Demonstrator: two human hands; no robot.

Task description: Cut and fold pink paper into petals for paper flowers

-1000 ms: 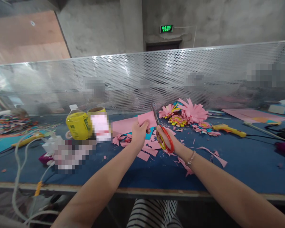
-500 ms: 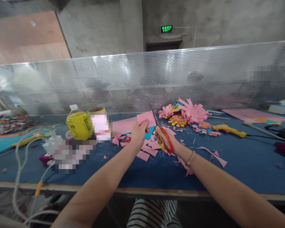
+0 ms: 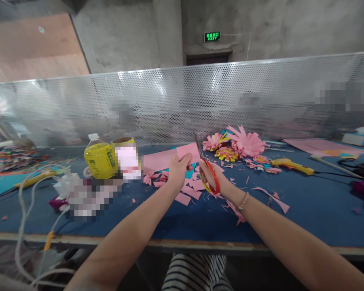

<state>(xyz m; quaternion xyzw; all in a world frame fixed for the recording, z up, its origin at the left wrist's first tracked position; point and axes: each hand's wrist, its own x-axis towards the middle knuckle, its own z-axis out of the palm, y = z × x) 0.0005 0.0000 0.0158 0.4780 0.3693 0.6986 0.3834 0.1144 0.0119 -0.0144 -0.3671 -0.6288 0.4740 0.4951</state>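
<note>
My left hand (image 3: 179,169) pinches a small folded-looking piece of pink paper (image 3: 188,153) near the middle of the table. Just right of it, my right hand (image 3: 211,174) grips red and yellow handled scissors (image 3: 216,180), whose blades point up and away at the paper's right edge. A larger pink sheet (image 3: 159,161) lies behind my left hand. Under and around both hands are pink strips (image 3: 191,191) and a bit of blue paper (image 3: 189,173). Fringed paper flowers (image 3: 247,141) in pink, yellow and blue lie beyond my right hand.
A yellow-labelled bottle (image 3: 99,159) and a tape roll (image 3: 123,140) stand left. Yellow glue guns lie at left (image 3: 34,179) and right (image 3: 293,165). White cables (image 3: 22,206) hang over the front edge. A perforated metal screen (image 3: 176,105) runs along the back.
The scissors' handles have come closer together in my right hand, and the pink paper has shifted very slightly right with my left hand.
</note>
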